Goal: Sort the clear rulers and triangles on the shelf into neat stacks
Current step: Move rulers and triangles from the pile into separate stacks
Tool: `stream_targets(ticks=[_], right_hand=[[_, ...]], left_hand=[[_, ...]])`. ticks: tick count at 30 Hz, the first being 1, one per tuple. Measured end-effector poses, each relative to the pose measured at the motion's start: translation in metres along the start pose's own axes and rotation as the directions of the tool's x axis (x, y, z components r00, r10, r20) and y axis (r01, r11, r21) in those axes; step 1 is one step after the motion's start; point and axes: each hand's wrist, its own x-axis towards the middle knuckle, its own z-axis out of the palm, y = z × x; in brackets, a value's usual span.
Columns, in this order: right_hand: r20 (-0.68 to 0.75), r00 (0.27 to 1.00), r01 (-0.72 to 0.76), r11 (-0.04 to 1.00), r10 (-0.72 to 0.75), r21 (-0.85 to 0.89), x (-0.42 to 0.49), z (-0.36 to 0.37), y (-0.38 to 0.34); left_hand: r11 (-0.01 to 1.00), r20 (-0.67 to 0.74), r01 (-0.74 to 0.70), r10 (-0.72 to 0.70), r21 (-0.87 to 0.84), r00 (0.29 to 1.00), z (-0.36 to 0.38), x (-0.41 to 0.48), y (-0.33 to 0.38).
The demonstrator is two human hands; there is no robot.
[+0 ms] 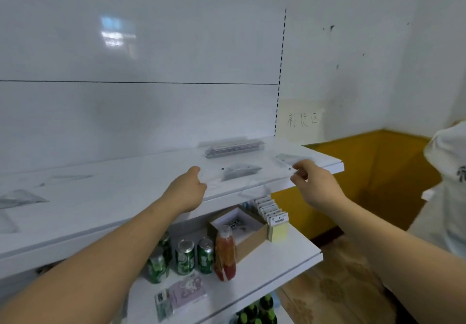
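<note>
**Hands: 2.**
- Your left hand (187,185) has its fingers curled at one end of a clear ruler (254,181).
- Your right hand (310,180) pinches the other end between thumb and fingertips.
- The ruler is faint, so both grips are read as likely, not certain.

**Ruler in hand: 1.** It lies along the front edge of the top shelf (113,197), at 6 o'clock from the stack (234,148).

**Stack: 1.** It sits at the back of the shelf. Its layers are too blurred to count.

**Loose clear pieces: 5 visible.**
- 1 triangle (240,171) is at 12 o'clock from the ruler.
- 1 piece (290,158) is at 1 o'clock, just beside your right hand.
- 3 pieces lie far off at 9 o'clock (20,197) (70,177) (7,222). The last 2 are very faint.

**Lower shelf (290,260):** 4 cans (185,255), 1 bottle (225,255) and 1 box (239,228).

**Risks.**
- The ruler sits at the lip of the shelf. If either pinch slips, it could drop onto the cans and bottle below.
- Clear plastic on white is hard to see. You could miss the faint pieces at 9 o'clock, or brush the triangle out of place as you carry the ruler back.
- If you set the ruler down askew, the stack could slide apart.
</note>
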Motion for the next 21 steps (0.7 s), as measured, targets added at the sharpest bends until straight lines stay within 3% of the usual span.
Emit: stream_targets(ticks=[5,11,21], right_hand=[[0.052,0.999,0.01,0.993,-0.016,0.12,0.047,0.034,-0.004],[0.208,0.977,0.04,0.996,-0.055,0.073,0.098,0.069,-0.01],[0.317,0.935,0.139,0.987,-0.159,0.086,0.12,0.082,0.006]], left_hand=[[0.997,-0.018,0.057,-0.057,-0.047,0.998,0.0,0.029,-0.003],[0.988,-0.02,0.097,-0.1,-0.118,0.995,0.0,0.07,0.002],[0.999,0.064,0.036,-0.036,-0.003,0.997,0.043,0.101,0.038]])
